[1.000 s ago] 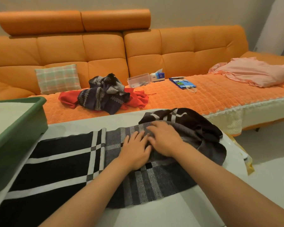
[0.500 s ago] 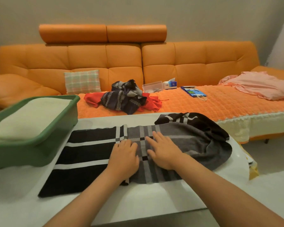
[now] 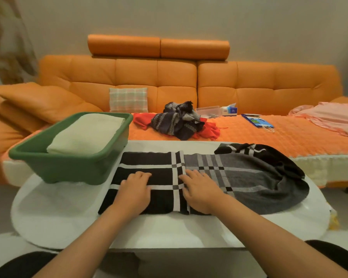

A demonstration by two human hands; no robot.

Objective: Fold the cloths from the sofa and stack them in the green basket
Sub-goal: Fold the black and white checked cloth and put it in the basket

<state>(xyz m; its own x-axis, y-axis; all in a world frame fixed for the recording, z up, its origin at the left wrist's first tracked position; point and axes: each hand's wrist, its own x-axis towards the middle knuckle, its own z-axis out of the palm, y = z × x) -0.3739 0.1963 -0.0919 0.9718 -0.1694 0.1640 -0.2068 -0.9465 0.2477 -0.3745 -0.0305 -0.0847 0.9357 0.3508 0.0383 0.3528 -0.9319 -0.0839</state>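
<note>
A black, grey and white checked cloth [image 3: 245,177] lies along the white table [image 3: 68,213], flat on the left and bunched at its right end. My left hand [image 3: 136,189] presses flat on its black part. My right hand [image 3: 200,189] lies flat beside it at the white stripe, fingers spread. The green basket [image 3: 68,167] stands at the table's left with a folded cream cloth [image 3: 86,135] inside. On the orange sofa [image 3: 169,77] lie a dark striped cloth [image 3: 177,121] heaped on a red cloth [image 3: 143,120], and a pink cloth [image 3: 329,117] at the right.
A checked cushion [image 3: 128,99], a clear plastic box [image 3: 208,111], a tissue pack [image 3: 230,109] and a blue bag [image 3: 257,121] sit on the sofa seat. The table's front edge runs just below my forearms. My dark-clad knees show at the bottom corners.
Both hands have slid leftward along the cloth, from the grey part onto the black part and the white stripe. The view has pulled back and up, bringing the whole basket into sight.
</note>
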